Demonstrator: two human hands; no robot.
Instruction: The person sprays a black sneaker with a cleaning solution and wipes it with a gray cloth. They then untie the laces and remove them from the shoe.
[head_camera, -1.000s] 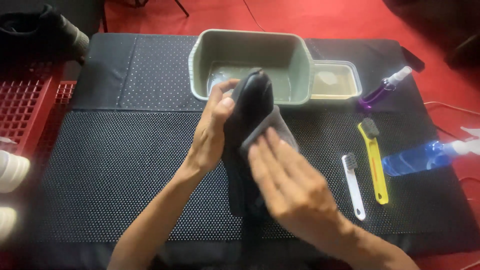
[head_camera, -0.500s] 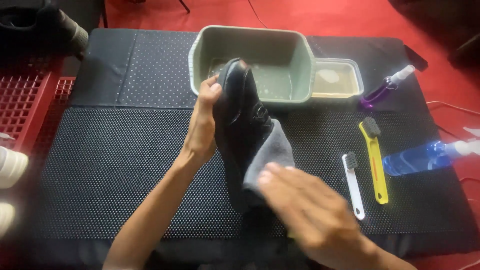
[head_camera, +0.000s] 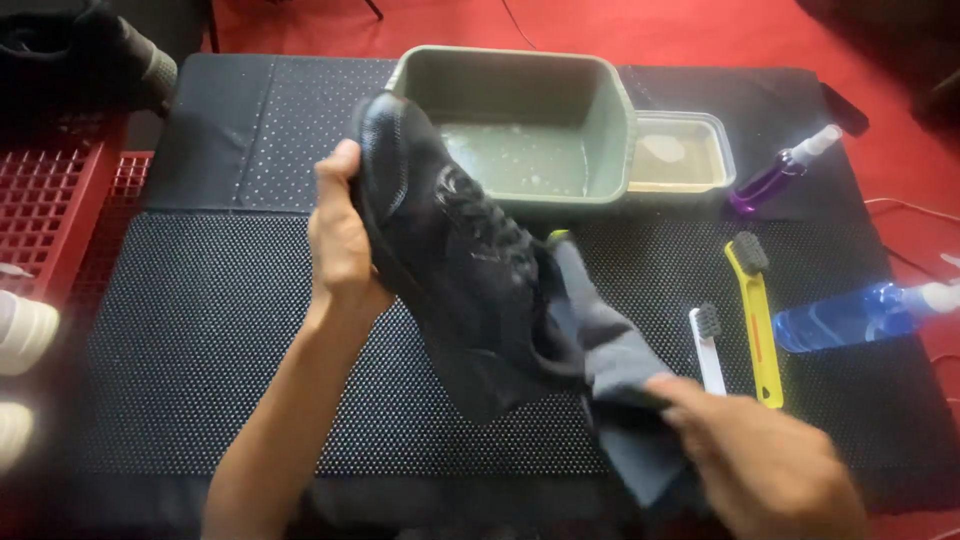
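My left hand (head_camera: 343, 250) grips a black lace-up shoe (head_camera: 450, 260) by its sole edge and holds it tilted above the black dotted mat (head_camera: 200, 330), laces facing me. A grey cloth (head_camera: 610, 390) is pinched in my right hand (head_camera: 770, 465), low at the right, and its upper end rests against the shoe's near side. Behind the shoe stands a green plastic basin (head_camera: 520, 110) with soapy water in it.
A small clear tub (head_camera: 680, 150) of cloudy liquid adjoins the basin's right side. A purple spray bottle (head_camera: 780, 170), a yellow-handled brush (head_camera: 755, 310), a white toothbrush (head_camera: 708, 345) and a blue spray bottle (head_camera: 860, 312) lie at the right. Red crates (head_camera: 50, 200) stand at the left.
The shoe has turned so its laced upper faces me. My right hand has slid down and to the right, pulling the grey cloth off the shoe's middle.
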